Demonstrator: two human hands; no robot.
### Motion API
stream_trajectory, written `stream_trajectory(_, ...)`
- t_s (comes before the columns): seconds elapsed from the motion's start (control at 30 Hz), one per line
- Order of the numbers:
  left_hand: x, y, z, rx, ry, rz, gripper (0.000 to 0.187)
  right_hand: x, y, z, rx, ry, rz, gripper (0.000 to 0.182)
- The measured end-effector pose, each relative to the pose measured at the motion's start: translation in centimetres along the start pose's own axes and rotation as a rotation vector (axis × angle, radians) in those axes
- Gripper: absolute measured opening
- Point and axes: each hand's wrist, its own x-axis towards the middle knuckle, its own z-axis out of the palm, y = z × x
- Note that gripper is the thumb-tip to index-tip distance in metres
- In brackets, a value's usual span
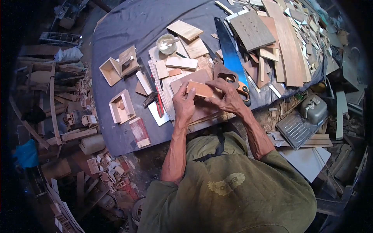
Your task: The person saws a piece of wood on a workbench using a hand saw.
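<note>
A small, flat, light-brown wooden piece (pixel 200 89) is held up in front of me, above a brown board (pixel 190 80) on the table. My left hand (pixel 184 102) grips its left end, with the thumb on the upper face. Fingers of my right hand (pixel 226 96) close around the right end, partly covering it. Just beyond the right hand lies a handsaw with a blue blade (pixel 229 44) and a wooden handle. An orange-and-black handle (pixel 244 92) sticks out beside that hand. Left of my left hand rest a red-handled tool (pixel 159 105) and a dark metal tool head (pixel 149 99).
A bowl of whitish paste (pixel 167 44) stands among wood offcuts (pixel 182 63). Small open wooden boxes (pixel 121 106) sit on the table's left. Boards (pixel 285 46) and scraps pile up at the right. A metal sink (pixel 297 128) lies below the table's right edge.
</note>
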Motion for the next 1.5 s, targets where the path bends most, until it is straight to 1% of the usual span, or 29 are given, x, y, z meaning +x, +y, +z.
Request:
stream_trajectory(0.1,-0.1,1.2,-0.2,0.058,-0.087,-0.020,0.048,-0.2,-0.3,0.2,0.011,0.016,0.017,0.054)
stream_trajectory(0.17,-0.6,2.2,0.0,0.002,-0.145,-0.007,0.052,-0.5,-0.2,0.5,0.020,0.042,0.006,0.052)
stream_trajectory(0.2,-0.8,2.4,0.1,-0.026,-0.174,0.000,0.054,-0.6,-0.2,0.4,0.043,0.037,0.035,0.051)
stream_trajectory(0.27,-0.8,2.1,0.2,-0.102,-0.182,-0.007,0.057,-0.7,-0.3,0.3,0.087,0.026,0.093,0.050)
stream_trajectory(0.3,-0.9,1.9,0.2,-0.140,-0.185,-0.011,0.059,-0.8,-0.5,0.3,0.088,0.044,0.087,0.049)
stream_trajectory(0.37,-0.9,1.5,0.1,-0.164,-0.176,-0.005,0.060,-0.8,-0.8,0.3,0.088,0.081,0.072,0.047)
stream_trajectory(0.47,-0.9,0.9,0.3,-0.197,-0.156,0.006,0.060,-0.8,-0.5,0.3,0.046,0.063,0.019,0.046)
stream_trajectory(0.57,-1.0,0.4,0.2,-0.213,-0.137,0.014,0.059,-0.9,-0.4,0.2,0.025,0.051,0.016,0.046)
stream_trajectory(0.67,-1.1,-0.2,0.5,-0.223,-0.065,0.054,0.058,-0.8,-0.8,0.4,0.040,0.058,0.019,0.048)
stream_trajectory(0.7,-1.2,-0.2,0.7,-0.227,-0.032,0.073,0.057,-0.9,-0.6,0.7,0.002,0.072,0.004,0.050)
stream_trajectory(0.8,-1.7,0.5,0.5,-0.142,0.019,0.006,0.054,-1.1,-0.5,1.5,-0.084,0.116,-0.038,0.055)
stream_trajectory(0.87,-1.4,-0.2,0.3,-0.188,0.053,0.020,0.052,-1.2,-1.4,1.6,-0.102,0.141,-0.059,0.058)
stream_trajectory(0.9,-1.5,-0.3,0.2,-0.209,0.072,0.025,0.051,-1.3,-1.6,1.8,-0.060,0.129,-0.014,0.059)
stream_trajectory(1.0,-1.6,-0.2,-0.2,-0.206,0.079,-0.004,0.052,-1.5,-0.8,2.7,-0.032,0.137,0.000,0.058)
stream_trajectory(1.2,-1.8,-0.3,-1.0,-0.138,0.079,-0.018,0.054,-1.6,-1.1,3.2,0.023,0.167,-0.061,0.055)
stream_trajectory(1.3,-2.0,0.1,-1.0,-0.204,0.085,-0.024,0.054,-1.6,-1.8,3.2,0.037,0.153,-0.042,0.053)
stream_trajectory(1.4,-2.0,-0.1,-0.9,-0.287,0.085,0.005,0.055,-1.7,-1.8,3.5,0.011,0.158,-0.067,0.055)
stream_trajectory(1.5,-2.4,0.3,-0.9,-0.282,0.101,-0.041,0.054,-1.8,-1.5,3.7,0.001,0.153,-0.087,0.056)
